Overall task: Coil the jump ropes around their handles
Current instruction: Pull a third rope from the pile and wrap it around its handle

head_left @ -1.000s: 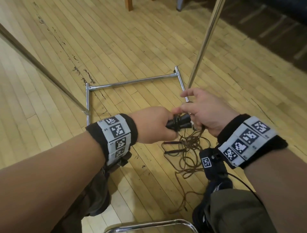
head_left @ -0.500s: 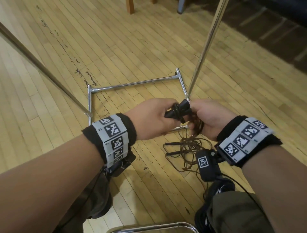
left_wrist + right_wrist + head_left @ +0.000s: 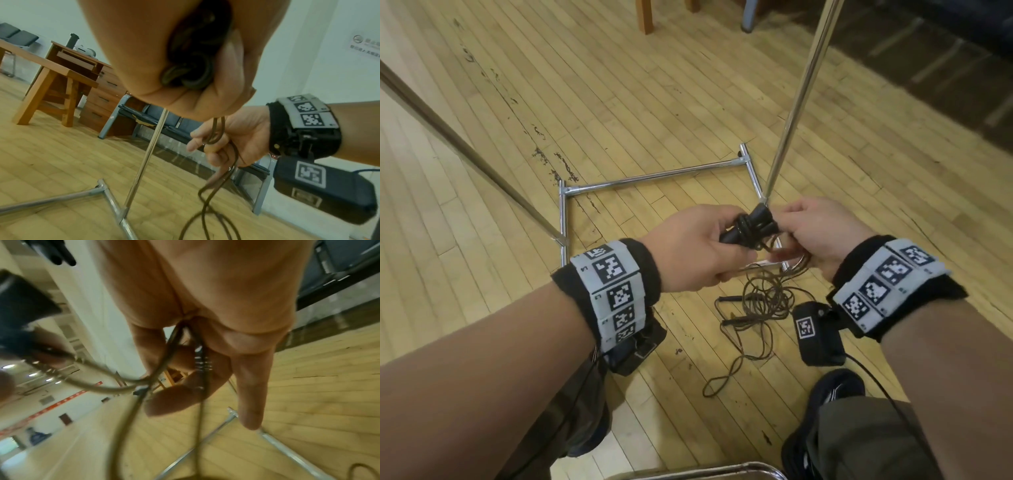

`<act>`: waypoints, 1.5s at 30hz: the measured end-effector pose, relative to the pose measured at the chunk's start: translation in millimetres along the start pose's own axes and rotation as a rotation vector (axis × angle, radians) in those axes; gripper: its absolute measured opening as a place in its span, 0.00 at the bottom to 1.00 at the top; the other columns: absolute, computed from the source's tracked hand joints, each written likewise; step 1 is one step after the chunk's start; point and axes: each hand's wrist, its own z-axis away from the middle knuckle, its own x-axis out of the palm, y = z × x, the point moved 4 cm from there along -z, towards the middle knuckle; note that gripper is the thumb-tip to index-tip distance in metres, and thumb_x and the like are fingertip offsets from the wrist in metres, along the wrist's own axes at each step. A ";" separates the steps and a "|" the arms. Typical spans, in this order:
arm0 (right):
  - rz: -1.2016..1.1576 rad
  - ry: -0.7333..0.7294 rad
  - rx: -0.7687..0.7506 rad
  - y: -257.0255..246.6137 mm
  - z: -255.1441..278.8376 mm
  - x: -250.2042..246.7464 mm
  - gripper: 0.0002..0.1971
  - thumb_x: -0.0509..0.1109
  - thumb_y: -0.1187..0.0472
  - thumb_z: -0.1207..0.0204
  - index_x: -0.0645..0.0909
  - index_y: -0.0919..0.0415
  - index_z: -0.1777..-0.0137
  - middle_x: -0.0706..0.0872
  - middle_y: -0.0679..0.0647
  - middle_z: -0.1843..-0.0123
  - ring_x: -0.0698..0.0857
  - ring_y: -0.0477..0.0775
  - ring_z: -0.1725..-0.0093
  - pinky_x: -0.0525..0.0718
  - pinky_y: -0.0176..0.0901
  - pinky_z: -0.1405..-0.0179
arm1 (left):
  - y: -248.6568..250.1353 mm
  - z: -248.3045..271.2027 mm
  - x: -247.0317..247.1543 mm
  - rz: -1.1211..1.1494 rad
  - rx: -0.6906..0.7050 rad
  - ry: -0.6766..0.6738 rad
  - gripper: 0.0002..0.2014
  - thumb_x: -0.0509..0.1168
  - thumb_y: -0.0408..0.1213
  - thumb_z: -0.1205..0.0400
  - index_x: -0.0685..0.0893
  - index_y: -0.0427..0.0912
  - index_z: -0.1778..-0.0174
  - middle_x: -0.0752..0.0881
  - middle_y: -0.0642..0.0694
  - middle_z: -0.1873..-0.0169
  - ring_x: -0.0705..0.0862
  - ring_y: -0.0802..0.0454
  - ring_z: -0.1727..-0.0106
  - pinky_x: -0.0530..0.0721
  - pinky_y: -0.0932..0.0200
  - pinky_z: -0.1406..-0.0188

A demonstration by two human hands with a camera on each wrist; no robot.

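Between both hands, the black jump-rope handles (image 3: 755, 226) look like smooth, slightly glossy plastic, and the thin dark-brown cord (image 3: 763, 301) hanging below the right hand (image 3: 822, 236) looks matt. Beyond the hands, the chrome tubular metal frame (image 3: 654, 178) is polished and reflective. Under everything, the pale wooden plank floor (image 3: 619, 102) is lightly glossy, with dark scuffs beyond the left hand (image 3: 695, 250).

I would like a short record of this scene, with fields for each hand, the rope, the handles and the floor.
left hand: grips the handles
right hand: holds rope strands, fingers curled round them
handles: black, bundled together, several rope turns around them
rope: brown, mostly loose, in a tangled pile on the floor
floor: wood planks; metal frame lies on it
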 end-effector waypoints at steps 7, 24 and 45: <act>0.687 0.144 -0.426 -20.2 13.4 6.2 0.24 0.61 0.66 0.15 0.74 0.47 0.21 0.81 0.51 0.24 0.81 0.52 0.29 0.81 0.44 0.37 | -4.4 -7.4 -8.3 0.148 -0.022 0.024 0.05 0.72 0.31 0.13 0.88 0.43 0.43 0.83 0.47 0.75 0.76 0.54 0.82 0.73 0.67 0.85; 0.235 -0.308 -0.300 -27.2 34.7 29.6 0.11 0.63 0.52 0.11 0.85 0.50 0.50 0.75 0.44 0.73 0.73 0.48 0.72 0.77 0.49 0.70 | -15.4 -3.8 -50.6 0.046 -0.185 0.258 0.09 0.69 0.30 0.15 0.88 0.47 0.43 0.85 0.47 0.72 0.78 0.50 0.77 0.75 0.59 0.80; 0.609 -0.393 -0.565 -36.0 57.4 22.5 0.05 0.77 0.53 0.21 0.82 0.47 0.55 0.87 0.49 0.62 0.85 0.51 0.61 0.88 0.54 0.55 | -19.3 -3.4 44.9 -0.625 -0.228 -0.439 0.11 0.68 0.44 0.12 0.89 0.49 0.59 0.87 0.54 0.70 0.81 0.58 0.72 0.79 0.64 0.68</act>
